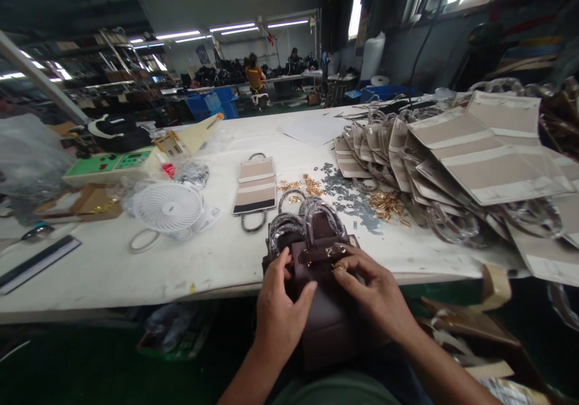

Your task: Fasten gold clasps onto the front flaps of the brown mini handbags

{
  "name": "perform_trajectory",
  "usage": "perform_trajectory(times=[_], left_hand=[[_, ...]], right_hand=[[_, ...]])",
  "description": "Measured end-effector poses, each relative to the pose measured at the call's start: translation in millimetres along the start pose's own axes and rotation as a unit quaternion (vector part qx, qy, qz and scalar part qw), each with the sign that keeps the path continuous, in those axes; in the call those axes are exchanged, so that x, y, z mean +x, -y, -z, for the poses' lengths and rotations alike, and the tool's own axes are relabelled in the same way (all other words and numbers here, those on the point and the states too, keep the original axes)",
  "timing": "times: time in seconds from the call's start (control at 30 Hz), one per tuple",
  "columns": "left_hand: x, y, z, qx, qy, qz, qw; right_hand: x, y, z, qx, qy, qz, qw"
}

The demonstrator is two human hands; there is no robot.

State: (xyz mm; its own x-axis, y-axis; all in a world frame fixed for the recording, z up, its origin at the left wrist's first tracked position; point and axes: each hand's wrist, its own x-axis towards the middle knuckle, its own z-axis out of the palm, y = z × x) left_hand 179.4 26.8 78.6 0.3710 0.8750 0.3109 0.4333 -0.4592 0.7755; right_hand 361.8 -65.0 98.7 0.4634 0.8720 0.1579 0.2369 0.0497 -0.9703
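A dark brown handbag leans against the near table edge in front of me. Clear wrap covers its upright handles. A strap with gold fittings crosses its upper front. My left hand holds the bag's left side, thumb over the front and fingers at the edge. My right hand is at the upper right of the front, its thumb and fingertips pinched on small gold metal fittings. The fittings' exact shape is too small to tell.
Gold fittings and grey metal plates lie scattered beyond the bag. Stacked beige striped bag panels fill the right; one striped piece lies mid-table. A white fan and green-faced machine stand left. A person is far back.
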Motion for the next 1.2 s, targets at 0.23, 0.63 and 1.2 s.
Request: perform_trajectory(times=[0.23, 0.63, 1.2], left_hand=[[16.8, -5.4, -11.2, -0.151, 0.025, 0.100, 0.983], [28.3, -32.2, -17.3, -0.412, 0.040, 0.196, 0.889], [33.5, -45.9, -22.6, -0.638, 0.094, 0.358, 0.675]], right_hand=[[1.0, 27.8, -13.8, 0.132, 0.179, 0.056, 0.973], [35.3, -9.6, 37.3, -0.229, 0.045, 0.177, 0.956], [55.3, -0.6, 48.1, -0.365, 0.150, 0.203, 0.896]])
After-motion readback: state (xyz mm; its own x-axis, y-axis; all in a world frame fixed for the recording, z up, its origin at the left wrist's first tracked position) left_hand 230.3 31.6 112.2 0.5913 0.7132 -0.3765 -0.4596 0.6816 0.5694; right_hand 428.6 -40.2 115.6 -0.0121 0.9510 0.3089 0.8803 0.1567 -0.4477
